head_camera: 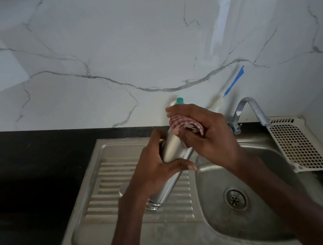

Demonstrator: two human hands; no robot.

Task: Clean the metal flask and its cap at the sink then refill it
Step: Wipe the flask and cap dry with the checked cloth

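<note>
1. Head view, middle of the frame: the metal flask (175, 157) is held off the surface on a slant, its threaded open mouth low and toward the lower left, its base up toward the wall.
2. It hangs over the ribbed drainboard (107, 184), close to where that meets the basin.
3. Gripping the flask around its middle is the left hand (158, 164), fingers curled behind the body and the thumb laid across the front.
4. Higher up, the right hand (203, 133) holds a bunched red-and-white checked cloth (183, 124) against the upper part of the flask, fingers wrapped over cloth and metal together.
5. Just above the right hand, a teal-capped bottle (180, 100) peeks out against the wall; most of it is hidden.
6. To the right of the hands stands a chrome tap (248, 110), with its spout bent toward the basin.
7. Below it, in the lower right, lies the steel sink (216, 181) with its round drain (235, 198).
8. A cream perforated rack (296, 145) sits at the right edge of the sink.
9. Dark worktop (30, 182) fills the left side.
10. White marble wall (104, 47) rises behind, with a strip of blue tape (234, 81) stuck on it at the right.
</note>
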